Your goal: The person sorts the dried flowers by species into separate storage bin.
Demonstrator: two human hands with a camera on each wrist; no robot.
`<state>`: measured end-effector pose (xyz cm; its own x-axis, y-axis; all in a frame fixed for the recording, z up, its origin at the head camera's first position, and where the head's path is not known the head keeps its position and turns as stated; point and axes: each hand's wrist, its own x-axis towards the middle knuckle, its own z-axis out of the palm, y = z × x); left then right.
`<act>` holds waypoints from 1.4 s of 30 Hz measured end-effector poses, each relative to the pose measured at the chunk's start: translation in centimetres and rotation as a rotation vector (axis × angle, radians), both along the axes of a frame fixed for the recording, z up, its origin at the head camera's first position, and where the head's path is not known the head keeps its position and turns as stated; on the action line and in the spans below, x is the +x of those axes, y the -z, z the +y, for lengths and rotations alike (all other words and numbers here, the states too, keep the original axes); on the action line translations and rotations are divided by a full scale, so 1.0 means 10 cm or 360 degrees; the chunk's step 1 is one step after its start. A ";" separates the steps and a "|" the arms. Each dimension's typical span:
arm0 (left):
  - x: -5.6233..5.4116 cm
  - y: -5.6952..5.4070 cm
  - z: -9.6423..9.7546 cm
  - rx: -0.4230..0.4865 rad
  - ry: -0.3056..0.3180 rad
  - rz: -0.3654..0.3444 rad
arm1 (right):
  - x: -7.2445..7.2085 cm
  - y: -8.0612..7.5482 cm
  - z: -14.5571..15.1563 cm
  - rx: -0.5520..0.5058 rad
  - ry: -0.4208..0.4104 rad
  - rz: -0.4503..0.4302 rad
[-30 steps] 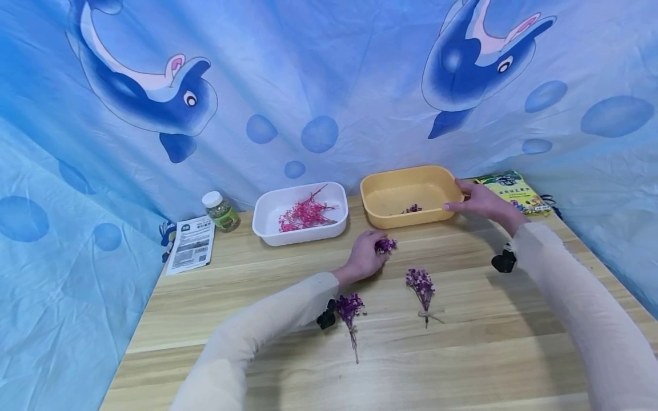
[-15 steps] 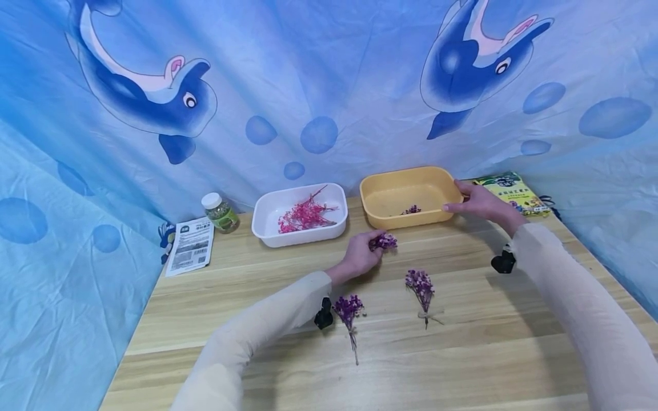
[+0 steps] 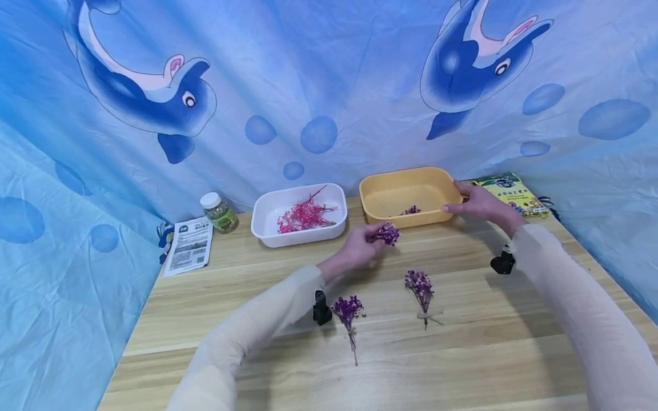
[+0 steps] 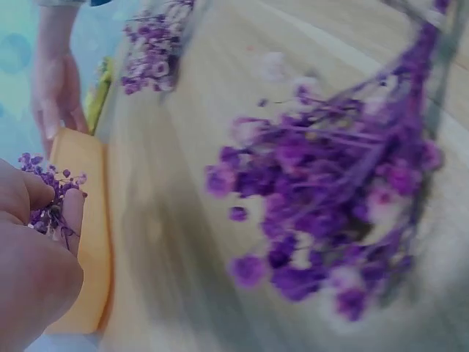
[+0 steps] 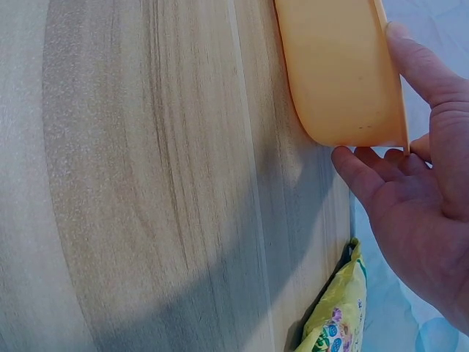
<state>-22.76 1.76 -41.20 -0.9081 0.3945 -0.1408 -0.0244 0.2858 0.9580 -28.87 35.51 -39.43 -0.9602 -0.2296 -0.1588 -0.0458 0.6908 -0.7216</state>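
Note:
My left hand [image 3: 360,248] pinches a small bunch of purple dried flowers [image 3: 389,233], held just in front of the yellow plastic bin [image 3: 432,218]. In the left wrist view, thumb and fingers close on the bunch's stems, partly hiding them. My right hand [image 3: 484,203] grips the right end of the bin, with the thumb on its rim [image 5: 396,95] and the fingers against the corner. A few purple sprigs [image 3: 411,209] lie inside the bin. Two twine-tied purple bouquets, a left one [image 3: 348,311] and a right one [image 3: 421,288], lie on the table.
A white bin [image 3: 267,233] with pink dried flowers [image 3: 307,216] stands left of the yellow one. Farther left are a white-capped jar [image 3: 221,214] and a printed packet [image 3: 190,246]. A yellow packet [image 3: 514,194] lies behind my right hand. A blue dolphin curtain [image 3: 329,85] hangs behind the table.
My left hand has lifted the purple bunch slightly and moved it toward the yellow bin's front wall. My right hand has stayed on the bin.

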 end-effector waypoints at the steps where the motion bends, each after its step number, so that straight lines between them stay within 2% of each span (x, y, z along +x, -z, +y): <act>1: -0.01 -0.02 0.01 -0.0024 -0.0009 0.0040 | 0.00 0.00 0.00 0.0003 0.0001 -0.0006; 11: -0.23 -0.20 0.11 0.0073 -0.0009 0.0168 | 0.01 0.03 0.03 -0.0003 0.0018 -0.0029; 15: -0.32 -0.28 0.16 -0.0017 -0.0015 0.0213 | 0.01 0.04 0.04 -0.0011 0.0019 -0.0031; 18: -0.39 -0.33 0.19 -0.0032 -0.0015 0.0199 | 0.00 0.03 0.05 -0.0006 0.0019 -0.0036; 24: -0.56 -0.40 0.28 0.0055 -0.0021 0.0189 | 0.00 0.02 0.07 0.0001 0.0030 -0.0037; 27: -0.64 -0.43 0.32 0.0055 -0.0026 0.0196 | 0.00 0.03 0.06 -0.0011 0.0035 -0.0040; 36: -0.86 -0.43 0.45 0.0002 -0.0136 0.0325 | -0.01 0.03 0.07 0.0001 0.0043 -0.0034; 42: -0.99 -0.38 0.47 -0.0015 -0.0217 0.0291 | -0.02 0.02 0.03 -0.0013 0.0035 -0.0029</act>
